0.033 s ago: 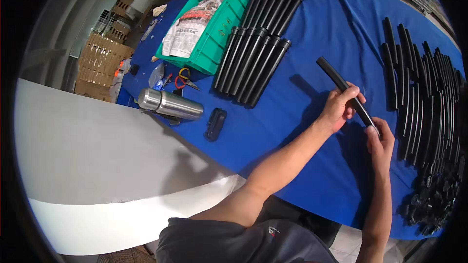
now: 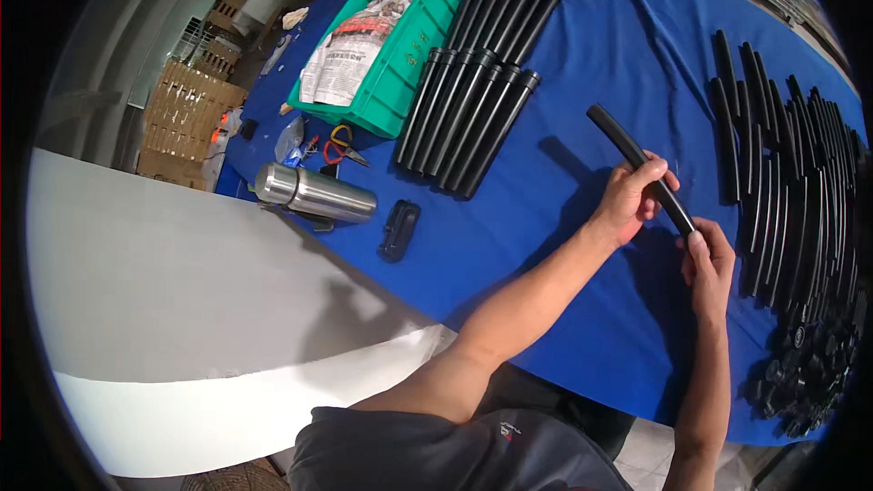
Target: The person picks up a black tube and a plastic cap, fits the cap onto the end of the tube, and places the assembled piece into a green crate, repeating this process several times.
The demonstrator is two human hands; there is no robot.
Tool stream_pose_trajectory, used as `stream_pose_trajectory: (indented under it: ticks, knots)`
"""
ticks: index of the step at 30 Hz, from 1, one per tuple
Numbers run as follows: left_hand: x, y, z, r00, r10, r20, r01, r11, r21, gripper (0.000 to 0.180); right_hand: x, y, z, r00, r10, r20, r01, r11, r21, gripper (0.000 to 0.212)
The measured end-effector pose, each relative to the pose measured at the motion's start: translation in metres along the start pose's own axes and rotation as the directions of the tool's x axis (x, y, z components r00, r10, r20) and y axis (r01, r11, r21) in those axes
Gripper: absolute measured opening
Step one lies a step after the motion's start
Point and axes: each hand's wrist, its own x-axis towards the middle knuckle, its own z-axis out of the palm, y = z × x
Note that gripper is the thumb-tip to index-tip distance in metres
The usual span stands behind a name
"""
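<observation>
A black plastic tube (image 2: 627, 142) slants over the blue cloth, its far end pointing up and to the left. My left hand (image 2: 627, 198) is wrapped round its middle, thumb on top. At the near end, my right hand (image 2: 707, 265) pinches the tube between thumb and fingers; whether a small part is also under those fingers is hidden. To the right lie many loose black tubes (image 2: 728, 141), with a pile of small black caps (image 2: 800, 382) nearer me. Left of my hands, two rows of black tubes with wider collared ends (image 2: 496, 132) lie side by side.
A green crate (image 2: 414, 64) holding newspaper (image 2: 341, 68) stands at the far left. Nearer are yellow-and-red-handled scissors or pliers (image 2: 344, 147), a steel thermos (image 2: 332, 197) and a small black case (image 2: 398, 231). The blue-covered table (image 2: 582, 327) ends at a white surface (image 2: 182, 273) on the left.
My right thumb sits slightly differently at the tube's near end, covering a pale glint seen there before. Both hands still hold the tube; the view has shifted a little.
</observation>
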Motion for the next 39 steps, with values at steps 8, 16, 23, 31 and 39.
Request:
stream_pose_trajectory:
  ticks: [8,16,23,31,39]
  knots:
    - [0.000,-0.001,0.004,0.999,-0.034,0.023,0.035,0.998,-0.046,0.011,0.003,0.007,-0.004,0.831,-0.555,0.033,0.438,0.616,-0.655,0.038]
    - [0.000,0.000,0.003,0.999,-0.055,-0.003,0.055,0.998,-0.044,0.007,0.000,0.005,-0.005,0.995,-0.092,-0.033,0.088,0.991,-0.098,0.025]
    - [-0.001,0.005,0.001,0.993,-0.078,-0.084,0.080,0.997,0.019,0.007,0.008,0.014,-0.007,0.836,-0.546,0.052,0.475,0.674,-0.566,0.037]
    - [0.002,0.004,-0.007,0.997,-0.029,0.071,0.034,0.997,-0.068,0.005,0.008,0.012,-0.010,0.981,-0.195,0.020,0.196,0.967,-0.163,0.035]
    - [0.004,0.002,-0.010,0.998,-0.030,0.054,0.031,0.999,-0.008,0.006,0.006,0.010,-0.011,0.901,-0.430,0.055,0.427,0.859,-0.282,0.034]
